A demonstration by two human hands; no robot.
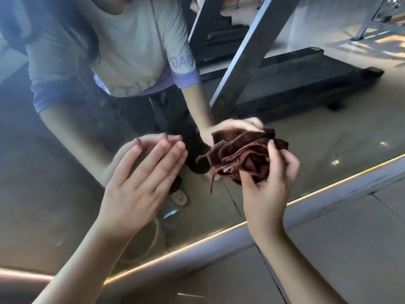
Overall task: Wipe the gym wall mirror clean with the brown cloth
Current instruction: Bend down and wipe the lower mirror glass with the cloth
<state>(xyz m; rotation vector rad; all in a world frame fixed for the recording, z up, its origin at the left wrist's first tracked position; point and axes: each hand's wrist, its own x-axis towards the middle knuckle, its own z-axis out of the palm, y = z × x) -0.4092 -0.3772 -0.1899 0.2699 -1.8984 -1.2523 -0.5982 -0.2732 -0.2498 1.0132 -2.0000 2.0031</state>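
Mirror (pixel 54 183) hazy, glowing bottom edge (pixel 175 251), treadmill (pixel 306 84) reflected

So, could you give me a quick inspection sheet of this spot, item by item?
Surface: mirror, hazy with a dull film, most at the left.
Job's things: brown cloth, bunched up, seemingly against the glass.
Clutter: nothing seen.
Grips: left hand flat on the glass, fingers straight; right hand grips the cloth.
Cables: nothing sure; a pale loop reflected low in the glass is too blurred to name.
Surroundings: lit strip along the mirror's lower edge, tiled floor below it, a treadmill reflected behind the person.
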